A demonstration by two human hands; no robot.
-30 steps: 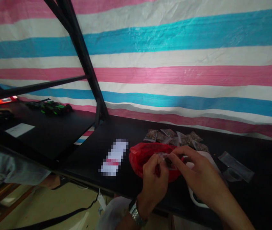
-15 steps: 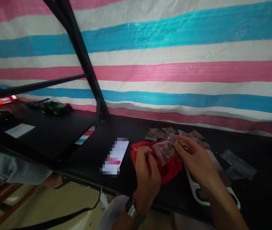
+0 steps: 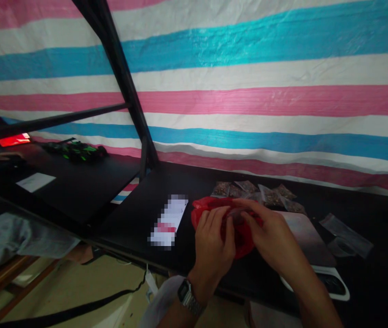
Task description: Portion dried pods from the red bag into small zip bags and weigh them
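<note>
A red plastic bag (image 3: pixel 202 207) lies on the dark table between my hands, its mouth facing up. My left hand (image 3: pixel 214 239) is closed on the near left side of the bag, fingers curled at its rim. My right hand (image 3: pixel 265 228) reaches in over the bag's opening from the right, thumb and fingers pinching a small plastic packet (image 3: pixel 236 212). Only a greyish bit of that packet shows; the rest is hidden by the fingers and the bag. Several similar clear packets of brownish bits (image 3: pixel 272 196) lie just behind the bag.
A flat kitchen scale (image 3: pixel 312 237) stands right of the bag, partly under my right forearm. Beyond it lies a clear zip bag (image 3: pixel 346 234). A blurred-out phone-like screen (image 3: pixel 169 223) lies left. Further left are a green-black toy car (image 3: pixel 80 150), white paper (image 3: pixel 36 182) and another person's leg (image 3: pixel 23 241).
My right hand has moved left and down, bringing the packet from above the red bag into its mouth. The left hand still grips the bag. The view has shifted slightly.
</note>
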